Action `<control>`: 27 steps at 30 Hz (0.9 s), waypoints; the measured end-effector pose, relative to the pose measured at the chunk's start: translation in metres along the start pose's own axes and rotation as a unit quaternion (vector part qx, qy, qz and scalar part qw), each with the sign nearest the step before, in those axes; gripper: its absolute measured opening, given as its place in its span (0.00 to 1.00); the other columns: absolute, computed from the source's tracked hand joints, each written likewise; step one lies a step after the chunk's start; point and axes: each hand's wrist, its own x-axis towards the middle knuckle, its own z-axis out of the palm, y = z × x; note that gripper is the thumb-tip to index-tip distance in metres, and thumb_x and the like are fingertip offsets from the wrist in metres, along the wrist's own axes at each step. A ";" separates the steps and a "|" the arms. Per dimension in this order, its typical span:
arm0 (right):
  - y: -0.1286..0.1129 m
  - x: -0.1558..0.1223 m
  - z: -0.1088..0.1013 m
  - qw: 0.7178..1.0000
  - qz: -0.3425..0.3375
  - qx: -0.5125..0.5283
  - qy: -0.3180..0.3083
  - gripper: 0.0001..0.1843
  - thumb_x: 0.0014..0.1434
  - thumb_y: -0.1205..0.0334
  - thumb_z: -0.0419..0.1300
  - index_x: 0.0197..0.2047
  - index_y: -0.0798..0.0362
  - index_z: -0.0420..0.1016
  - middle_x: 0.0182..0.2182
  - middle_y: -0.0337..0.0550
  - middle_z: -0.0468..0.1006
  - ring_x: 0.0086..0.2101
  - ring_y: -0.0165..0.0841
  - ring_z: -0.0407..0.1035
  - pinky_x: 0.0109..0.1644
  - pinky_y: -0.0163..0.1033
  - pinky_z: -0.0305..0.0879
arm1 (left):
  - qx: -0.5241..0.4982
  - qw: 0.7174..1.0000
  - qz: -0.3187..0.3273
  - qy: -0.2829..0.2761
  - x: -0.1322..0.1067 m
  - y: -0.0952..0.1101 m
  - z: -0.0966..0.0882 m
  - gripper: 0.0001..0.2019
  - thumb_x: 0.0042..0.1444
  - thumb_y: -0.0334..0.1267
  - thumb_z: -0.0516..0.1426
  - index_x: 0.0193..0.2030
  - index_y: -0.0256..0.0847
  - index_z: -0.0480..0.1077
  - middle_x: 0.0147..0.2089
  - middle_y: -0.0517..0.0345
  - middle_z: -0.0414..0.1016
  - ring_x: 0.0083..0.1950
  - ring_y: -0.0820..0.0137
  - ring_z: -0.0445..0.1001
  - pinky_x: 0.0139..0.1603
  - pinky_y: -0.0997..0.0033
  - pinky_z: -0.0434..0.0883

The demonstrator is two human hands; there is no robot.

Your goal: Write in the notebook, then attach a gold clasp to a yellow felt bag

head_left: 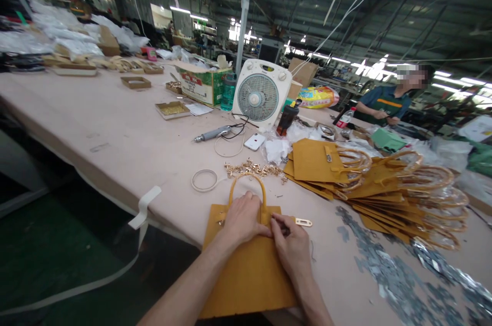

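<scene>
Here my left hand (243, 217) lies flat on the upper edge of a mustard bag (246, 269), fingers together, pressing it to the counter (115, 131) just under its arched handle (246, 182). My right hand (292, 244) rests beside it on the bag, fingers curled shut, pinching something small and dark at the bag's top edge; what it is I cannot tell. A metal tab (303, 222) sticks out of the bag just right of that hand. Brass fittings (253, 168) lie scattered beyond the handle, a tape ring (204, 180) to their left. A stack of bags (369, 182) sits to the right. The green carton (202, 85) has red lettering, too blurred to read. A white fan (261, 93) stands behind.
</scene>
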 end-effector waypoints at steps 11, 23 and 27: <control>-0.008 0.000 -0.004 1.000 0.009 -0.014 -0.011 0.19 0.64 0.46 0.63 0.50 0.48 0.83 0.41 0.46 0.85 0.36 0.40 0.78 0.43 0.43 0.72 | -0.011 1.000 0.004 0.006 -0.004 0.004 -0.003 0.32 0.46 0.67 0.65 0.45 0.42 0.70 0.49 0.50 0.74 0.48 0.53 0.77 0.47 0.57 0.71; -0.001 0.017 -0.035 0.874 0.125 0.445 0.152 0.29 0.65 0.33 0.57 0.51 0.50 0.75 0.26 0.32 0.67 0.18 0.24 0.54 0.18 0.31 0.49 | -0.202 0.975 0.056 0.076 -0.016 0.019 -0.017 0.25 0.65 0.65 0.51 0.33 0.43 0.66 0.38 0.57 0.70 0.39 0.64 0.72 0.42 0.63 0.67; -0.005 0.013 -0.029 0.864 0.171 0.469 0.064 0.29 0.63 0.33 0.61 0.47 0.51 0.79 0.29 0.37 0.73 0.24 0.28 0.66 0.24 0.32 0.62 | -0.392 0.912 0.038 0.114 -0.003 0.039 -0.037 0.30 0.66 0.68 0.45 0.31 0.43 0.65 0.33 0.55 0.70 0.37 0.65 0.72 0.39 0.62 0.71</control>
